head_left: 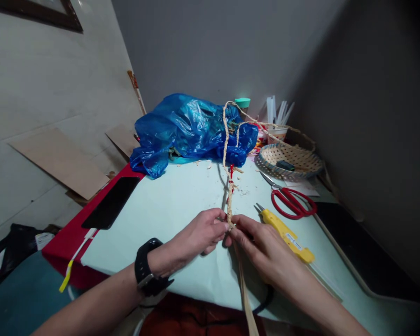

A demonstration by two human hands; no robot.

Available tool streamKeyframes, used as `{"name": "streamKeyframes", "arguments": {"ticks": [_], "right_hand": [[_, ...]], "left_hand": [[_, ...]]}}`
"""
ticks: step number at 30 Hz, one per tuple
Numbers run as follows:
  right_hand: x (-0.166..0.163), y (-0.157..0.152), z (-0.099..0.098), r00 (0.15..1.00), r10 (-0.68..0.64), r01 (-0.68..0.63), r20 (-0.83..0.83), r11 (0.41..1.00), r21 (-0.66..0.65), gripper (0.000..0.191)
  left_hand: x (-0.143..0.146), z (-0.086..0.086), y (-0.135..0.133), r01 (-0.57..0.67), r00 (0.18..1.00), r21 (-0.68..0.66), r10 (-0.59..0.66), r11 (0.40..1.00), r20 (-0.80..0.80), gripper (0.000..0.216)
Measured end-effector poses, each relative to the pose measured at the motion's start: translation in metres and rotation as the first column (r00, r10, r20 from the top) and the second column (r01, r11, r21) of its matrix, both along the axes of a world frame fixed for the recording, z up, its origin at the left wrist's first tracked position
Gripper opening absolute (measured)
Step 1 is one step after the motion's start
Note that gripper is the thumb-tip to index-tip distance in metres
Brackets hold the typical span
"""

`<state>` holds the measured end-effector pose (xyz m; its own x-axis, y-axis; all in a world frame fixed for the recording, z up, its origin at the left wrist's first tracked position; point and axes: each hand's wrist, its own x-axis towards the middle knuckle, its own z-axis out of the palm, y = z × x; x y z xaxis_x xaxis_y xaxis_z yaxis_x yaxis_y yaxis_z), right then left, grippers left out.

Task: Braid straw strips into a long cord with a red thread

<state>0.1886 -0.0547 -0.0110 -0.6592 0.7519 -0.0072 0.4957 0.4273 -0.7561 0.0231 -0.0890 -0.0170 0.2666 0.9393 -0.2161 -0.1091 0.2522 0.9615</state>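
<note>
Braid [230, 200] runs between the person's two hands at the centre of the table [182, 196], its worked length heading to twelve o'clock. The left hand [205, 231] has thumb and fingers drawn together on the braid's lower end, pinching it from nine o'clock. The right hand [259, 242] meets it from three o'clock, thumb and forefinger closed on the same spot, with hardly any gap between the two grips. Loose strands [243, 289] hang below towards six o'clock; how many there are cannot be told.

One red piece [231, 170] stands against the braid at twelve o'clock. Beyond it the braid climbs before one blue bag [185, 126] at eleven, then loops over towards one basket [266, 161], between one and two.

At one o'clock is one cup [278, 134] of white sticks [271, 109], too bunched to count. One pair of scissors [290, 203] lies at two, one yellow tool [287, 235] at three, its tip towards the braid. One phone [110, 203] lies between nine and ten. One watch [149, 270] circles the left wrist. Two boards [61, 161] lean at ten.
</note>
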Motion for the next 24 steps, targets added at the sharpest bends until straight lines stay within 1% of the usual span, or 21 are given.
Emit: {"name": "streamKeyframes", "arguments": {"ticks": [2,4,5,7,9,12,14,19,22,23,24], "right_hand": [[0.001,-0.004,0.002,0.985,-0.044,0.019,0.168,0.989,0.147,0.022],[0.001,-0.009,0.003,0.959,-0.115,0.025,0.261,0.945,0.325,0.020],[0.001,-0.012,0.003,0.952,-0.151,0.025,0.266,0.906,0.423,0.017],[0.000,-0.019,0.003,0.956,-0.207,0.046,0.209,0.807,0.589,0.013],[-0.003,-0.027,0.000,0.968,-0.213,0.065,0.129,0.716,0.696,0.013],[-0.009,-0.039,-0.007,0.978,-0.205,0.092,0.041,0.599,0.796,0.019],[-0.012,-0.044,-0.012,0.981,-0.194,0.104,0.003,0.537,0.837,0.022],[-0.018,-0.049,-0.020,0.988,-0.157,0.058,0.015,0.450,0.891,0.022],[-0.021,-0.051,-0.022,0.987,-0.162,0.051,0.011,0.369,0.928,0.024],[-0.021,-0.052,-0.022,0.988,-0.150,0.026,0.029,0.354,0.935,0.025],[-0.019,-0.052,-0.021,0.991,-0.126,0.007,0.042,0.361,0.933,0.026]], "left_hand": [[-0.001,0.002,-0.002,-0.041,0.997,-0.007,0.041,0.999,-0.065,0.012],[-0.001,0.004,-0.003,-0.070,0.989,0.008,0.071,0.997,-0.129,0.011],[-0.001,0.005,-0.003,-0.078,0.985,0.028,0.081,0.997,-0.151,0.010],[-0.002,0.006,-0.004,-0.083,0.981,0.068,0.094,0.994,-0.171,0.010],[-0.002,0.005,-0.005,-0.086,0.978,0.078,0.099,0.993,-0.186,0.011],[-0.003,0.003,-0.006,-0.094,0.975,0.065,0.105,0.993,-0.196,0.013],[-0.003,0.001,-0.006,-0.104,0.978,0.066,0.114,0.992,-0.173,0.014],[-0.003,0.001,-0.004,-0.119,0.990,0.017,0.120,0.993,-0.075,0.012],[-0.003,0.000,-0.005,-0.104,0.994,-0.013,0.105,0.994,0.010,0.015],[-0.004,0.000,-0.005,-0.101,0.994,-0.020,0.102,0.995,0.029,0.017],[-0.004,0.000,-0.005,-0.100,0.994,-0.027,0.101,0.995,0.039,0.018]]}}
